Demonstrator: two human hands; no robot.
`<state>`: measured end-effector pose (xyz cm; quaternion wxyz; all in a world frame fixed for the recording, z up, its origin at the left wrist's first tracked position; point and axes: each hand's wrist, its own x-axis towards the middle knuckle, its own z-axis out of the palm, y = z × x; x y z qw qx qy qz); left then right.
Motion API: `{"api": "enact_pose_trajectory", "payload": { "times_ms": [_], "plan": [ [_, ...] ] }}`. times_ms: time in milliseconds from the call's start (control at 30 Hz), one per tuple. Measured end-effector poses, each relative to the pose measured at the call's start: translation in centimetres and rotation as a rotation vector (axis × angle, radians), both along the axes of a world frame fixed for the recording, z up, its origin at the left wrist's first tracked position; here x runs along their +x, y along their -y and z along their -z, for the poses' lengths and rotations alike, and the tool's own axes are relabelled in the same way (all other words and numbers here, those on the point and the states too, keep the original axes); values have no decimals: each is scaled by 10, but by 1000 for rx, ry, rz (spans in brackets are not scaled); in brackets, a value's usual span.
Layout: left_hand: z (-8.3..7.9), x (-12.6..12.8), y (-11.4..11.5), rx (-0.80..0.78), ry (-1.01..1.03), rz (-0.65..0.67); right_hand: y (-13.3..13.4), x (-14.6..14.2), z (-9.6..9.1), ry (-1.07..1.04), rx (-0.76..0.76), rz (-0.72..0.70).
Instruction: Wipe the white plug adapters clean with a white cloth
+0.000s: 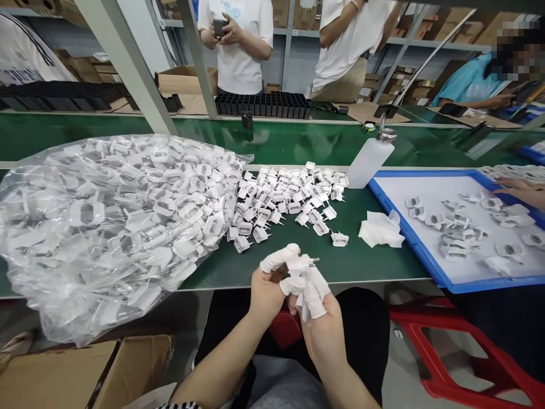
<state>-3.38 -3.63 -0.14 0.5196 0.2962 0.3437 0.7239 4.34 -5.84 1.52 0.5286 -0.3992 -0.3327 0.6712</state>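
Observation:
My left hand [268, 284] and my right hand [317, 309] meet just in front of the green table's near edge [340, 278]. Both wear white finger cots. Together they pinch one small white plug piece [303, 264] whose metal pin points right; a bit of white cloth hangs under my right fingers. Beyond my hands lies a loose pile of white plug pieces [285, 199]. To the left sits a large clear plastic bag [106, 227] full of the same pieces.
A white squeeze bottle [370, 162] stands by a blue-rimmed tray [426, 255] holding several plug pieces, where another person's hand [522, 190] reaches in. A folded white cloth [381, 230] lies beside the tray. Cardboard box [63, 375] lower left, red stool [447, 352] lower right. People stand beyond the conveyor.

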Motion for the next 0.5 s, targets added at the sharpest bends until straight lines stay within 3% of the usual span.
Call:
{"api": "enact_pose_trajectory", "payload": {
  "times_ms": [133, 233, 367, 500],
  "plan": [
    [-4, -22, -3, 229, -438, 13, 2, 11, 3, 116, -3, -129],
    [-7, -35, -1, 392, -630, 67, -1, 21, 5, 178, 28, -252],
    [-11, -33, 7, 403, -542, 97, -6, 28, -3, 331, 195, -271],
    [-17, -21, 13, 170, -246, 73, -9, 29, -11, 552, 425, -199]
  ]
}}
